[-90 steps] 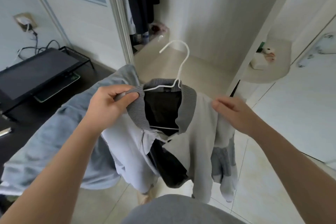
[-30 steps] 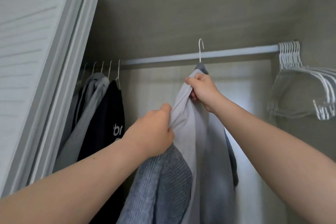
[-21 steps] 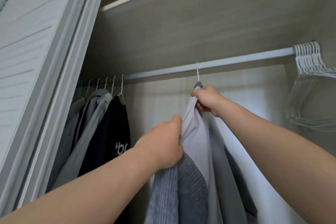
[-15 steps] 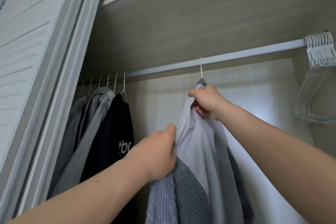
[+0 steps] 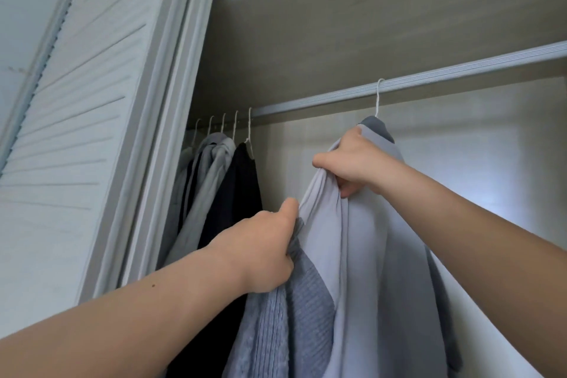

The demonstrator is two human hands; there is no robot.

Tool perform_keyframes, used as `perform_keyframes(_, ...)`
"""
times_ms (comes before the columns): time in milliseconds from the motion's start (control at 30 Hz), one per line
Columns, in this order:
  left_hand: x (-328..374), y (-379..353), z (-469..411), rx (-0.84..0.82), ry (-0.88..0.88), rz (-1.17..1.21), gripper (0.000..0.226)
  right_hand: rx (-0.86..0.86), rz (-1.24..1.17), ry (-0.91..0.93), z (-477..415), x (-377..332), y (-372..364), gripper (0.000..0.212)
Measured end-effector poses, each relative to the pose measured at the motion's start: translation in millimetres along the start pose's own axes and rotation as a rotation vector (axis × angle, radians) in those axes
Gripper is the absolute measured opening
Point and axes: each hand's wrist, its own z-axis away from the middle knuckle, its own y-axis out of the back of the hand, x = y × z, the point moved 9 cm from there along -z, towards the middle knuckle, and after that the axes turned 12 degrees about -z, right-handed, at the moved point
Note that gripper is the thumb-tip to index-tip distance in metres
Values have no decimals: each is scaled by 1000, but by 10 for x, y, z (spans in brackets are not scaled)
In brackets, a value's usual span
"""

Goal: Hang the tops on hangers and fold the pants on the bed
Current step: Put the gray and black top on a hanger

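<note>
Grey top [image 5: 368,255] hangs on the rail [image 5: 460,71], my left hand [image 5: 260,252] and right hand [image 5: 356,159] clutching it; I'd release next.

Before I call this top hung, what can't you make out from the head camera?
Head view only.
Hanger hook: its far side is behind the rod, so seating is unclear.
Hanger arms: covered by the grey top.
Top's hem: cut off by the bottom edge.
Left hand: fingertips buried in the fabric it grips.
Bed and pants: out of frame.
</note>
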Motion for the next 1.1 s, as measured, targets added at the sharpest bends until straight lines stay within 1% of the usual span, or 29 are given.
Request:
perform_keyframes(133, -191, 26, 87, -13, 33, -101, 33, -62, -167, 19, -54, -24, -242, 50)
perform_keyframes(233, -327, 20, 141, -34, 65, -144, 31, -129, -196, 37, -93, -47, -479, 18)
perform_keyframes(267, -366, 20, 159, -40, 73, -151, 31, -147, -204, 40, -121, -54, -557, 11)
perform_keyframes(300, -403, 21, 176, -44, 79, -155, 31, -164, -208, 35, -149, -59, -630, 9)
perform_keyframes(433, -553, 29, 239, -62, 117, -166, 32, -225, -179, 11, -296, -100, -903, 24)
perform_keyframes(533, -664, 36, 261, -79, 160, -178, 39, -256, -59, 2, -435, -138, -1048, 41)
perform_keyframes(600, -713, 40, 263, -87, 176, -186, 44, -248, -16, 16, -532, -154, -1101, 48)
perform_keyframes(733, -782, 39, 274, -107, 203, -194, 46, -249, 46, 40, -646, -136, -1183, 58)
perform_keyframes(833, -807, 28, 288, -128, 220, -219, 46, -260, 4, 58, -670, -73, -1224, 57)
perform_keyframes(900, -809, 19, 322, -139, 227, -229, 48, -267, -68, 82, -631, -20, -1256, 53)
perform_keyframes(1033, -786, 37, 488, -133, 233, -212, 51, -290, -204, 226, -439, -12, -1311, 37)
perform_keyframes(1067, -780, 57, 553, -124, 234, -206, 50, -293, -215, 263, -361, -13, -1334, 38)
perform_keyframes(1100, -782, 84, 626, -113, 235, -203, 49, -298, -222, 293, -267, -10, -1365, 44)
